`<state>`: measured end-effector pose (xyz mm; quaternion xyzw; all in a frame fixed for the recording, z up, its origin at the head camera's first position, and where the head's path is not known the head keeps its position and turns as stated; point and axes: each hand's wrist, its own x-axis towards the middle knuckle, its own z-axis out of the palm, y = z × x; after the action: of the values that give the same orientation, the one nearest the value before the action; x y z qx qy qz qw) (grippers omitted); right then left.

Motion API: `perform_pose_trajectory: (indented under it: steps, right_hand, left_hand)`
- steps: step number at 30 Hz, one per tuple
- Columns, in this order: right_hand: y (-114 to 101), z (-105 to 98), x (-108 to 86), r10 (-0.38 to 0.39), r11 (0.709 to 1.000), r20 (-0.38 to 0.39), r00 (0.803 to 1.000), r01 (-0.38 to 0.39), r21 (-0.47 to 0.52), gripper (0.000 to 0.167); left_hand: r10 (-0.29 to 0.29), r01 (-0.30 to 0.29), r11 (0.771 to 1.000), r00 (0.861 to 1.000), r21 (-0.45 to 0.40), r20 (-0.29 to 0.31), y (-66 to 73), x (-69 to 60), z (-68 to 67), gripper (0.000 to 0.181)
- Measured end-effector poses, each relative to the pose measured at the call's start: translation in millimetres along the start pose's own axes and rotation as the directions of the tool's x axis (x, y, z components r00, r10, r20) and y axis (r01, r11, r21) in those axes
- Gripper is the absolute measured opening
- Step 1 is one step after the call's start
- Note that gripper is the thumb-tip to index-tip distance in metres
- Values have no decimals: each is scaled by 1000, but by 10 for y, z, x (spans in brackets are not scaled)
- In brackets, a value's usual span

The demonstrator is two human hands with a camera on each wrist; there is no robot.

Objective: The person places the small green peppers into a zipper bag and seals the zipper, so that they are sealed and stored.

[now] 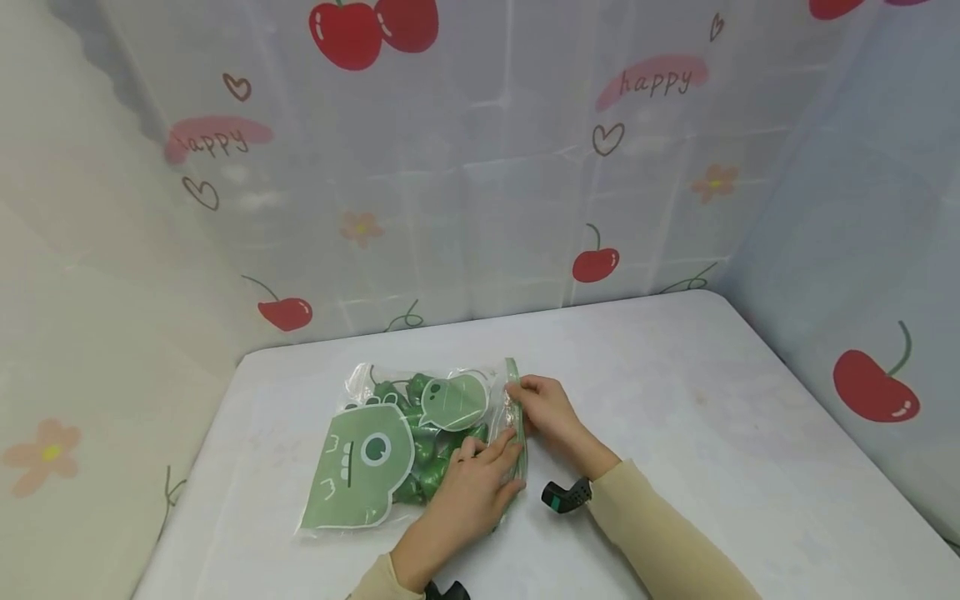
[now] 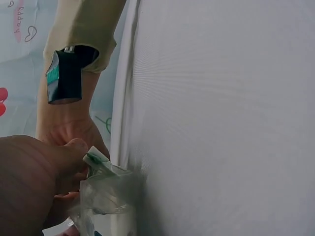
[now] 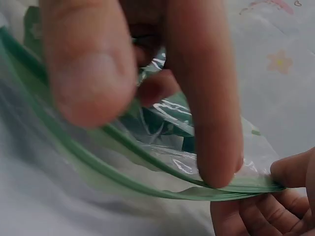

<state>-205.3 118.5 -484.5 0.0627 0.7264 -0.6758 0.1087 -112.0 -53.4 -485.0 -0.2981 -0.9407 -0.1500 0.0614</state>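
Observation:
A clear zip bag with green cartoon monster faces lies on the white table, holding several glossy green pieces whose kind is unclear. My left hand reaches over its near part, its fingers and thumb gripping the bag's right edge. At the far right corner my right hand pinches the same edge. The left wrist view shows a thumb on a crumpled part of the bag. Close up in the right wrist view, fingers reach over the green zip strip, which gapes apart, and the other hand pinches one end.
The white table extends to the right of the bag. Pale curtains printed with cherries, hearts and flowers enclose its back and sides. A black wrist-worn device sits at the right cuff.

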Motion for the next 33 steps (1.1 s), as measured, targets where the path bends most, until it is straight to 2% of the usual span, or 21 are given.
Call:
perform_pose_trajectory:
  steps: [5, 7, 9, 12, 15, 17, 20, 23, 25, 27, 30, 33]
  right_hand:
    - [7, -15, 113, 43, 998, -18, 999, -42, 55, 28]
    - [-2, -16, 139, 57, 996, -25, 998, -55, 63, 29]
    - [-10, -21, 152, 60, 996, -12, 998, -59, 66, 32]
    - [-11, -40, 145, 68, 996, 25, 997, -69, 57, 36]
    - [2, -66, 95, 80, 996, 75, 994, -82, 22, 38]
    - [17, -80, 32, 91, 996, 104, 990, -90, -15, 39]
    - [30, -106, -93, 95, 993, 151, 984, -83, -83, 40]
    - [43, -139, -242, 96, 980, 185, 978, -60, -190, 43]
    - [56, -156, -346, 103, 962, 197, 975, -48, -267, 46]
    - [64, -157, -451, 118, 944, 195, 974, -49, -325, 48]
    - [74, -120, -591, 133, 927, 172, 976, -61, -370, 56]
    - [73, -48, -702, 124, 911, 143, 982, -55, -408, 64]
  left_hand:
    - [18, -19, 996, 1000, -88, -14, 30, -69, -3, 44]
    - [25, -33, 989, 998, -145, -52, 26, -108, -12, 43]
    - [28, -52, 976, 993, -209, -116, 19, -153, -21, 41]
    - [37, -109, 950, 970, -292, -241, 1, -224, -29, 38]
    - [41, -159, 929, 941, -334, -335, -16, -280, -39, 34]
    - [31, -173, 919, 927, -353, -373, -28, -318, -42, 31]
    - [-2, -162, 909, 920, -384, -393, -30, -379, -59, 28]
    - [-62, -109, 882, 938, -459, -341, -13, -455, -82, 25]
    - [-113, -48, 843, 958, -536, -264, 4, -516, -91, 24]
    - [-163, 25, 791, 972, -611, -171, 23, -577, -98, 21]
    - [-219, 120, 721, 974, -682, -60, 43, -652, -102, 17]
    - [-252, 182, 678, 968, -712, 7, 58, -693, -113, 13]
